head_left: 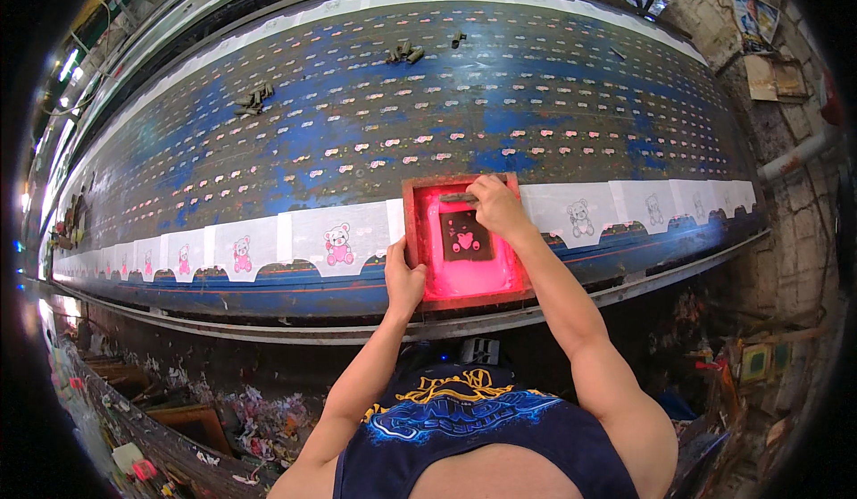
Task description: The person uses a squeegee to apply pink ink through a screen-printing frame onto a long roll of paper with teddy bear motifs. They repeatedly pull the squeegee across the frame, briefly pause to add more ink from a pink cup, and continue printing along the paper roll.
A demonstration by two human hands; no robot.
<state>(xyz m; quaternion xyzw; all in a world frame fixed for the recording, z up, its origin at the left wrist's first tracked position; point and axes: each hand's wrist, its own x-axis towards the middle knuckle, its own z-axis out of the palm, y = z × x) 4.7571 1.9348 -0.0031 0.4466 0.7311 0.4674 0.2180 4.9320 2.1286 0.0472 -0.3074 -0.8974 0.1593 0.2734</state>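
Note:
A screen-printing frame (411,231) with red-stained wooden sides lies near the front edge of the long table. Bright pink ink (470,283) coats its mesh around a dark panel that shows a small bear pattern. My left hand (405,278) is closed on the left side of the frame, thumb at the near part. At the frame's far end, my right hand (498,206) grips a squeegee (458,198) inside the frame. White cut piece (337,247) to the left bears a pink-filled bear; to the right, another white piece (582,219) has a bear with little or no pink.
The long blue and dark table (500,155) carries rows of small printed marks. Small dark clamp-like pieces (406,54) lie in clusters on it. A metal rail (295,331) runs along the near edge. Scraps (268,419) litter the lower left, and a block wall (790,142) stands right.

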